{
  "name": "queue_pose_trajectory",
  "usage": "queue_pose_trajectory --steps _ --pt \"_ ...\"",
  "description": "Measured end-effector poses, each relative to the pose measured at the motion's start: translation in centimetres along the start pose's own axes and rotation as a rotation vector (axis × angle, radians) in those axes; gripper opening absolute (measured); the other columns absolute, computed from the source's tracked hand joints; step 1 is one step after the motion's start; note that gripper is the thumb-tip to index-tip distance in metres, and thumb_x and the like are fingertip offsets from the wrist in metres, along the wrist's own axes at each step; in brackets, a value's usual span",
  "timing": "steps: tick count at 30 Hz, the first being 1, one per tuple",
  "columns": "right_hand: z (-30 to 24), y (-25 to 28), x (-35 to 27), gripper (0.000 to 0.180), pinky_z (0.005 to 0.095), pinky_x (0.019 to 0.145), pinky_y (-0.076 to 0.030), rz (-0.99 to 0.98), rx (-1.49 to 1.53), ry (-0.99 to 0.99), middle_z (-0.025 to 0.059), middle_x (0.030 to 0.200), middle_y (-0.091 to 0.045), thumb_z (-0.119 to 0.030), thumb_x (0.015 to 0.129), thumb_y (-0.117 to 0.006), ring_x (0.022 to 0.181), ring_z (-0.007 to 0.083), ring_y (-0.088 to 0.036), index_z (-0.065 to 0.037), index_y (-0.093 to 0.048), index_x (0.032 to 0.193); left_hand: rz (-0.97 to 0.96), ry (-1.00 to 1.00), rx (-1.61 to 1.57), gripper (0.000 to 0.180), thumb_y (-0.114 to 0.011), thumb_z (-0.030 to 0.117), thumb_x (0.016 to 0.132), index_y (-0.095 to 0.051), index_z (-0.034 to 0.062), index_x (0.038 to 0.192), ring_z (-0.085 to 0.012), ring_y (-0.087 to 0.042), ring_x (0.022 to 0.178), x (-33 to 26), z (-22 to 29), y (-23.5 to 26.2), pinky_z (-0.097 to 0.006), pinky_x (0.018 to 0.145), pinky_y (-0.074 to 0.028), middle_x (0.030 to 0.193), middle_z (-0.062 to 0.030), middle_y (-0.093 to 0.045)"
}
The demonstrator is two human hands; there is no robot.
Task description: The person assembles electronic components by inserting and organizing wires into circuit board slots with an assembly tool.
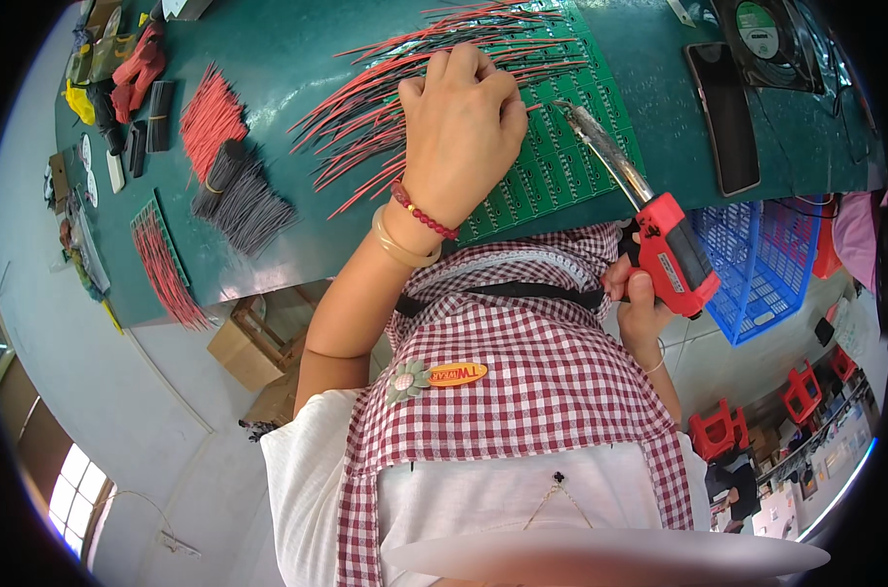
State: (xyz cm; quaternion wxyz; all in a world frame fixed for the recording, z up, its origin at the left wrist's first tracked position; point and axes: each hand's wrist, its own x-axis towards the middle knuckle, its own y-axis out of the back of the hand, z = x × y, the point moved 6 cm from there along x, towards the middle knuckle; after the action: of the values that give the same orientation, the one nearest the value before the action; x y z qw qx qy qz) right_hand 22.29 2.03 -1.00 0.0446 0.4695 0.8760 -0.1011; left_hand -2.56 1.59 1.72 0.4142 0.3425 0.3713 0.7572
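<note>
Soldering gun (659,245), red, gripped in right hand (640,293); left hand (464,127) fingers curled pressing wires (366,108) onto green board (561,157).

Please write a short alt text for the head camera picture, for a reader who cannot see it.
A person's right hand holds a red soldering gun, its tip on a green circuit board panel, while the left hand rests on the panel among red and black wires. A black phone lies on the green table.

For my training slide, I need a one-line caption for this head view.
Left hand presses red and black wires onto a green circuit board while right hand holds a red soldering gun.
</note>
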Motion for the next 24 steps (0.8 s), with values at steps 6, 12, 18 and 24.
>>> queue_pose_trajectory --steps 6,12,18,24 --pt "0.36 0.18 -0.12 0.041 0.0272 0.052 -0.040 -0.007 -0.015 -0.037 0.0065 0.067 -0.049 -0.022 0.091 -0.050 0.053 0.0115 -0.042 0.004 -0.041 0.121 -0.017 0.017 0.005 0.005 -0.062 0.012 0.071 -0.063 0.0071 0.070 -0.0220 -0.049 0.083 -0.07 -0.12 0.06 -0.038 0.067 -0.032 0.083 -0.0045 -0.051" --pt "0.47 -0.06 0.01 0.038 0.0259 0.051 -0.039 -0.025 -0.015 -0.061 0.0068 0.068 -0.050 -0.020 0.091 -0.051 0.054 0.0113 -0.043 0.004 -0.042 0.119 -0.026 0.046 0.005 0.007 -0.061 0.011 0.071 -0.062 0.0042 0.070 -0.0225 -0.049 0.084 0.07 -0.30 -0.18 -0.038 0.068 -0.032 0.085 -0.0050 -0.051" --pt "0.28 -0.22 0.15 0.035 0.0258 0.051 -0.040 -0.024 -0.087 -0.054 0.0070 0.066 -0.050 -0.020 0.091 -0.050 0.053 0.0114 -0.044 0.003 -0.044 0.116 -0.015 0.045 0.042 0.011 -0.064 0.014 0.073 -0.059 0.0046 0.069 -0.0230 -0.050 0.086 0.01 -0.16 -0.22 -0.037 0.071 -0.034 0.086 -0.0034 -0.053" --pt "0.05 -0.04 0.22 0.039 0.0263 0.051 -0.040 -0.012 -0.015 0.006 0.0063 0.066 -0.049 -0.021 0.091 -0.050 0.053 0.0111 -0.043 0.004 -0.042 0.120 -0.017 0.054 0.074 0.011 -0.065 0.014 0.072 -0.060 0.0047 0.070 -0.0231 -0.050 0.088 0.02 -0.11 -0.36 -0.038 0.072 -0.034 0.089 -0.0034 -0.053"
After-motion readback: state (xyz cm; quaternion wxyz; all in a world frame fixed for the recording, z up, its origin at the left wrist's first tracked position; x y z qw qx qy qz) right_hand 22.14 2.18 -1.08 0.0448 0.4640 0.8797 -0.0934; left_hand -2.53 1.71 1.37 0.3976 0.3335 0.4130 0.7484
